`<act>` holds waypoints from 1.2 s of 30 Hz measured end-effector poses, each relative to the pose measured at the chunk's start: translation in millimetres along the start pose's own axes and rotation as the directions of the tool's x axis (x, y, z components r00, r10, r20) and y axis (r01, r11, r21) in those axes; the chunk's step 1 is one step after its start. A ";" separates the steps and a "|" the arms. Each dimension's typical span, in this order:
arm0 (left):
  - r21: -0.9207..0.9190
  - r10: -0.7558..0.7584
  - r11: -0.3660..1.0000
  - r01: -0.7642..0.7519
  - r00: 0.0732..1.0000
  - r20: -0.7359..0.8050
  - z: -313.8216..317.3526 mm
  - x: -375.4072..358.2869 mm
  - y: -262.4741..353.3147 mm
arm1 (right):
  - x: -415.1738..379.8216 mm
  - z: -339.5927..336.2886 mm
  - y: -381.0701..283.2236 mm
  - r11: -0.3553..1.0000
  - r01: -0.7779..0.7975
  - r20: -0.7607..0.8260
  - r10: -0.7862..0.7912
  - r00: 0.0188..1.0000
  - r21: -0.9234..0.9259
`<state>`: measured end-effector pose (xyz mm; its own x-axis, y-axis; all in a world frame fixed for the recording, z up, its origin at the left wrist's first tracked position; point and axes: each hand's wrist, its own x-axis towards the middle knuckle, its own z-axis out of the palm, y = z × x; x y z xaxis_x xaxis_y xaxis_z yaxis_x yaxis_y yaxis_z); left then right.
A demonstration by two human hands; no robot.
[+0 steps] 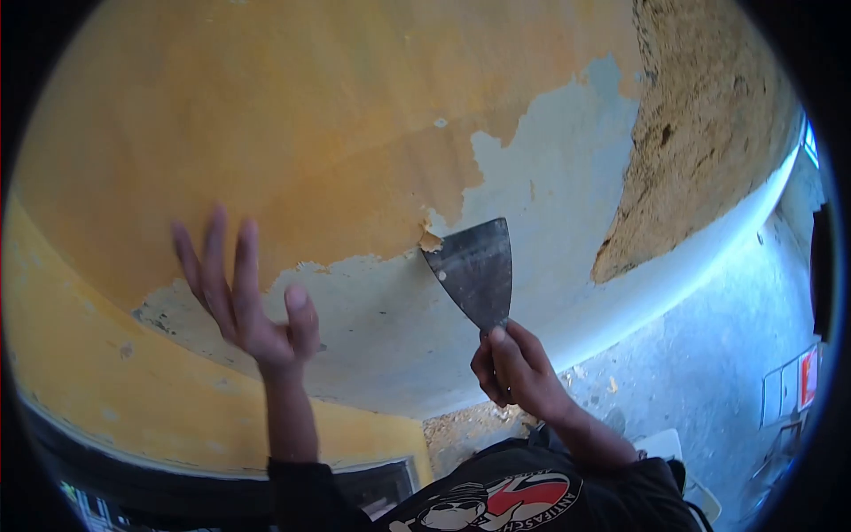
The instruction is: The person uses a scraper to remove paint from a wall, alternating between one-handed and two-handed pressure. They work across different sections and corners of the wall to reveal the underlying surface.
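Note:
My right hand [519, 368] is closed around the handle of a scraper [477, 266] with a wide dark metal blade. One corner of the blade meets a curled flake of orange paint [431, 240] at the ragged edge of the coating. Orange paint [310, 133] covers the wall above and to the left, while a pale stripped area [567, 160] spreads below and to the right. My left hand [244, 301] is raised in front of the wall with its fingers spread, slightly blurred, holding nothing.
Rough brown bare wall [700, 133] shows at the upper right. Paint flakes [479, 421] litter the grey floor [674, 372] below. A white plastic seat [665, 448] stands behind my right arm, and a metal-framed object [784, 390] is at far right. A dark-framed opening [195, 479] lies lower left.

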<state>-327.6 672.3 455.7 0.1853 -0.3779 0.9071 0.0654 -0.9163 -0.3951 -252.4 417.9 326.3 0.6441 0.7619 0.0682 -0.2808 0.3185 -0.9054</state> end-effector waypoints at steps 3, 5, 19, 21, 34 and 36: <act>0.159 0.152 0.972 -0.175 0.977 0.149 9.9 40.6 -14.8 | 5.3 7.3 -3.7 0.995 -0.058 -0.075 0.053 0.996 -0.077; 0.181 0.177 0.960 -0.214 0.964 0.200 17.4 58.5 -29.3 | 2.9 8.0 2.7 0.997 -0.036 -0.094 0.029 0.995 -0.068; 0.369 0.134 0.894 -0.255 0.937 0.322 26.0 72.4 -33.1 | 24.2 31.3 -2.9 0.996 -0.012 -0.228 -0.009 0.974 -0.093; 0.383 0.125 0.890 -0.249 0.940 0.318 26.1 72.5 -34.5 | 20.2 36.2 -2.1 0.996 -0.025 -0.213 0.007 0.977 -0.085; 0.348 0.132 0.907 -0.237 0.945 0.299 24.8 69.6 -37.0 | 11.4 44.0 18.2 0.986 -0.163 -0.246 0.148 0.958 -0.040; 0.363 0.145 0.899 -0.243 0.949 0.279 26.1 69.4 -36.9 | 20.2 50.1 -8.1 0.995 -0.064 -0.232 0.045 0.972 -0.076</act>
<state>-291.6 683.3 529.5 0.4585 -0.4544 0.7637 0.3696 -0.6840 -0.6289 -272.8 459.0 355.9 0.7786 0.6234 -0.0718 -0.2668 0.2253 -0.9371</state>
